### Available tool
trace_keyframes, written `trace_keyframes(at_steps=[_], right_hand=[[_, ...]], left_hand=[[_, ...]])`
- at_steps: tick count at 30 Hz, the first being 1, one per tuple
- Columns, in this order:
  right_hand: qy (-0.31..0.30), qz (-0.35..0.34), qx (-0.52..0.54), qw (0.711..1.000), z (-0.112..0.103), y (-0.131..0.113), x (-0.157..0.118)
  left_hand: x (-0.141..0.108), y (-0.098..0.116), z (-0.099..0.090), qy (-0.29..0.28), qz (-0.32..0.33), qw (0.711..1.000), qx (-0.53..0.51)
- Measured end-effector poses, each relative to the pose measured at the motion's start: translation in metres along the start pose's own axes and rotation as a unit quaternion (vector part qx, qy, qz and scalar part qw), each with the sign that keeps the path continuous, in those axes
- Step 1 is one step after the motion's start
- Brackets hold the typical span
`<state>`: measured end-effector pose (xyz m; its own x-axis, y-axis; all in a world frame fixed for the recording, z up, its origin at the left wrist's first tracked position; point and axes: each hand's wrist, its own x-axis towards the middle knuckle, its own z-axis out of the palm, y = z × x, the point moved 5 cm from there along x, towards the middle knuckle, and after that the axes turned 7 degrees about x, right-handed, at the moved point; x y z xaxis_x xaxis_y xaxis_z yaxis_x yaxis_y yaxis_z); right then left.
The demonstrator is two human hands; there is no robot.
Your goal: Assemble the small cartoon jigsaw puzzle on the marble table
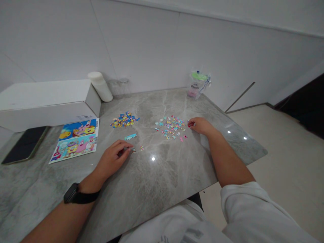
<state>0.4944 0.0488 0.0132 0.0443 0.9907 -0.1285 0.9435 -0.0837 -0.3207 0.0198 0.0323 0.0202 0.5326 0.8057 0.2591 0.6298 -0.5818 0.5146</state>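
Observation:
My left hand (pixel 114 158) rests on the table with thumb and fingertips drawn together at a small jigsaw puzzle piece (pixel 134 150). Another single piece (pixel 142 147) lies just to its right. Beyond these fingers is a light blue strip of joined pieces (pixel 130 136). My right hand (pixel 201 125) is closed in a pinch at the right edge of a spread of pastel pieces (pixel 173 126); a dark reddish piece shows partly at its fingertips. A denser heap of blue and yellow pieces (pixel 124 119) sits farther back, left of the spread.
A cartoon picture sheet (pixel 76 141) and a phone (pixel 25 145) lie on the left. Behind them stand a white box (pixel 48 101), a white bottle (pixel 101 87) and clear glasses (pixel 120 88). A plastic bag (pixel 198 84) is by the wall. The grey table (pixel 162 189) ends at right.

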Motion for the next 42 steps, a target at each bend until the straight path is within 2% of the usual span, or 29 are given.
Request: trace_keyframes(at_steps=[5,14,18,26,31,34,36,39,42], right_hand=[[0.003,-0.001,-0.030,1.000,0.002,-0.007,-0.002],[-0.015,0.005,0.018,1.000,0.005,-0.009,0.000],[-0.012,-0.016,0.028,0.999,0.005,-0.005,0.002],[-0.013,0.007,0.069,0.998,0.005,0.012,0.005],[-0.012,0.005,0.107,0.994,-0.004,0.007,0.003],[-0.004,-0.019,0.187,0.982,-0.015,-0.012,0.004],[0.002,-0.044,0.260,0.965,-0.022,-0.037,0.004],[-0.012,-0.081,0.362,0.929,-0.023,-0.091,0.003],[-0.062,-0.114,0.422,0.897,-0.006,-0.157,0.001]], left_hand=[[0.001,0.003,-0.001,0.001,0.002,1.000,-0.002],[-0.001,0.005,-0.002,0.017,0.001,1.000,-0.015],[-0.001,0.006,0.000,0.008,-0.001,1.000,-0.018],[-0.003,0.008,0.000,0.002,0.010,0.999,-0.038],[-0.004,0.009,0.002,0.013,0.030,0.999,-0.041],[-0.004,0.008,0.004,0.025,0.042,0.998,-0.042],[-0.004,0.009,0.004,0.030,0.051,0.998,-0.038],[-0.004,0.009,0.006,0.036,0.061,0.997,-0.034],[-0.005,0.008,0.004,0.051,0.055,0.996,-0.037]])
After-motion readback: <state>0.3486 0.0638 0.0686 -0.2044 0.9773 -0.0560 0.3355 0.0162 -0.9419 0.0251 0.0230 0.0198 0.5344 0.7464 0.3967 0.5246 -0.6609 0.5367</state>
